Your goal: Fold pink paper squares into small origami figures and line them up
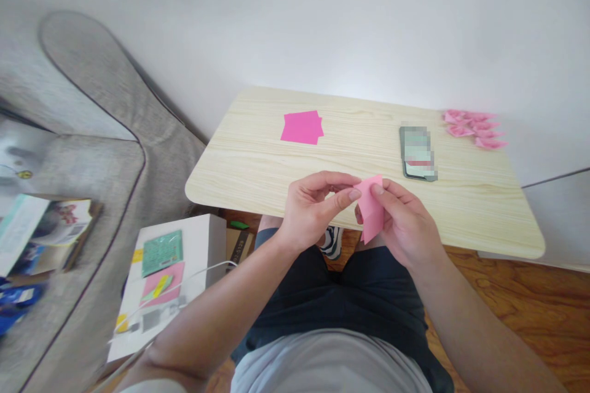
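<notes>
A partly folded sheet of light pink paper [371, 209] is held up just over the table's front edge. My left hand [318, 206] pinches its upper left corner between thumb and finger. On the other side my right hand [405, 215] grips the paper, thumb on its face and the other fingers behind it, partly hidden. Several folded pink paper pieces [474, 128] lie grouped at the table's back right. Toward the back left rests a small stack of brighter pink paper squares [302, 128].
A phone [417, 153], its screen blurred out, lies on the pale wooden table [239, 159]. Left of my legs stands a white box [193, 239] carrying a green packet [162, 252], pink paper and a cable. A grey sofa [157, 159] fills the left side.
</notes>
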